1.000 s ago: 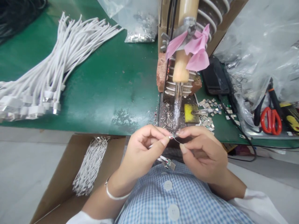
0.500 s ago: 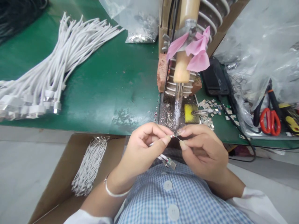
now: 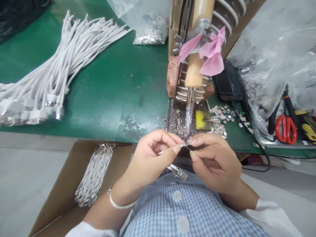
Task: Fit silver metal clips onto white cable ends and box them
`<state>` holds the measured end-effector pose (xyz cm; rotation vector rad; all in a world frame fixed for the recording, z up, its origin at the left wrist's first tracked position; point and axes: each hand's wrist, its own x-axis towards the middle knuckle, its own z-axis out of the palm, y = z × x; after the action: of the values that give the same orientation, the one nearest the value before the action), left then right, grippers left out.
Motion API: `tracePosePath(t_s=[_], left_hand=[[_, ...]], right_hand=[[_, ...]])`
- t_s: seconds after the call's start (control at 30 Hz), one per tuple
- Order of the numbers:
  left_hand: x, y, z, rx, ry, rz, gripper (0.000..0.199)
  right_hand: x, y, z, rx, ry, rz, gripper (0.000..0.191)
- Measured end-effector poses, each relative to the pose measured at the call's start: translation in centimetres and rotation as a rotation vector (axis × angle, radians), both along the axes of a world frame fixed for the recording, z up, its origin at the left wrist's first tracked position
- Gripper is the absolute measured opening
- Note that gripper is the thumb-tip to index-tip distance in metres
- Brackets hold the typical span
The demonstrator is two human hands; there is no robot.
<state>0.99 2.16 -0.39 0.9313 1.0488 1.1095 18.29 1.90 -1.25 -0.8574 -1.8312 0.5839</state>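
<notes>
Just below the soldering iron tip (image 3: 189, 126), my left hand (image 3: 154, 154) is closed with thumb and index finger on the stripped end of a white cable (image 3: 183, 144). More white cable ends with metal USB plugs (image 3: 182, 174) and small green boards hang beneath that hand. Opposite, my right hand (image 3: 216, 159) has its fingertips at a small metal connector (image 3: 188, 143) on the cable end. A thin wire (image 3: 187, 148) runs from there to my right thumb; whether it is solder or a cable strand I cannot tell. The iron has a wooden handle (image 3: 194, 70) tied with pink cloth.
White USB cables (image 3: 56, 65) lie bundled on the green table (image 3: 111, 89). A cardboard box (image 3: 59, 191) at lower left holds another bundle. Right of the iron are a yellow sponge (image 3: 202, 120), scattered connectors (image 3: 218, 128), a phone (image 3: 227, 82) and red-handled pliers (image 3: 285, 129).
Both hands stay almost in place at the cable end. The small connector shows slightly more between the fingertips, and the view has shifted a little.
</notes>
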Motion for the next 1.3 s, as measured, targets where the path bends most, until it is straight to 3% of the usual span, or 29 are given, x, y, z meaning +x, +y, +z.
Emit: tracePosePath(t_s=[0.53, 1.03, 1.2, 1.3], left_hand=[[0.1, 0.1, 0.7, -0.02, 0.027, 0.007, 0.013], [0.0, -0.8, 0.7, -0.081, 0.044, -0.036, 0.013], [-0.2, -1.3, 0.4, -0.081, 0.048, -0.128, 0.012], [-0.4, -1.4, 0.2, -0.092, 0.038, -0.214, 0.011]], right_hand=[[-0.3, 0.1, -0.2, 0.015, 0.001, -0.057, 0.02], [0.1, -0.5, 0.1, 0.024, -0.039, -0.011, 0.021], [1.0, -0.4, 0.4, 0.002, -0.077, 0.027, 0.019], [1.9, -0.2, 0.4, 0.004, -0.207, 0.072, 0.016]])
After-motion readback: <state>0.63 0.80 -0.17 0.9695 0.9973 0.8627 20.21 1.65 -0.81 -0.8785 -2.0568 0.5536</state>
